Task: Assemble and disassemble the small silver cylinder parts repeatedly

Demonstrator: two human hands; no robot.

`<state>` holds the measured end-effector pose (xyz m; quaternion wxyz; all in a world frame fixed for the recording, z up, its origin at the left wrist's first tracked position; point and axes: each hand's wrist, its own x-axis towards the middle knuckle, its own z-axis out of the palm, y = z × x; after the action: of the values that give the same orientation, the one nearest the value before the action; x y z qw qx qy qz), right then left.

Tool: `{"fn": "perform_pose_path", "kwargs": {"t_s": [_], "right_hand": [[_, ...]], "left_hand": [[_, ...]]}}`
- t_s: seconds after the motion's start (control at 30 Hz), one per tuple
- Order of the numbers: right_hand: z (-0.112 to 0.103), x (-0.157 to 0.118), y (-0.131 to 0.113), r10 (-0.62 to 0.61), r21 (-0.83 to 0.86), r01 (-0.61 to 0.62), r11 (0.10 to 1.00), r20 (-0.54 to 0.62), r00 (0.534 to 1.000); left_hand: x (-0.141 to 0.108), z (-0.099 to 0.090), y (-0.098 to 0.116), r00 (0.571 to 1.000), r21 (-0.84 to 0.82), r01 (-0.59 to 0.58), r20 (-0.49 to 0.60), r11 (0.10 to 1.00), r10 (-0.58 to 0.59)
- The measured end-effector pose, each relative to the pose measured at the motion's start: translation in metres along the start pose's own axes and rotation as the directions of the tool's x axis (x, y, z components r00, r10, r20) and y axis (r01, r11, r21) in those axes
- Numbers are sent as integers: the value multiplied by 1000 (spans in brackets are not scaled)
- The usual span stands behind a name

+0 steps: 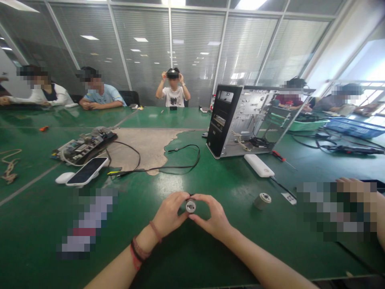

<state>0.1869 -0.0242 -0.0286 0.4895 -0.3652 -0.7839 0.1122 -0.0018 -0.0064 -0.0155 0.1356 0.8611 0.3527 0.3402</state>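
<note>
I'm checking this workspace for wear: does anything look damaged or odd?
Yes: the green tabletop has a ragged beige patch left of the computer tower, as though the green layer peeled away. The tower's side is open.

On the small cylinder (190,206), end details seem too tiny to tell; a co-worker's forearm (381,218) is cropped.

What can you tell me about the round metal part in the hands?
The round metal part looks silvery grey, its circular end facing the camera, with dark marks, perhaps holes. The left hand and right hand hold it between them at the green table; its far end is hidden.
</note>
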Motion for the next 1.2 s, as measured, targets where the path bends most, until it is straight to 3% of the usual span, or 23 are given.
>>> {"fn": "perform_pose_path", "kwargs": {"t_s": [0.13,0.43,0.63,0.8,1.2], "right_hand": [[-4,0,1,25,60,-27,998,36,999],[-8,3,6,107,95,-113,989,59,992],[-11,8,4,143,104,-150,983,73,987],[-10,8,4,163,110,-173,979,97,982],[4,16,-4,156,171,-186,968,173,972]], "left_hand": [[0,-4,0,999,-54,26,-23,998,-27],[7,-14,9,968,-279,244,15,929,-250],[8,-13,9,941,-213,335,111,918,-318],[8,-9,10,931,-132,330,212,935,-299],[7,-7,4,942,-41,271,215,962,-257]]}}
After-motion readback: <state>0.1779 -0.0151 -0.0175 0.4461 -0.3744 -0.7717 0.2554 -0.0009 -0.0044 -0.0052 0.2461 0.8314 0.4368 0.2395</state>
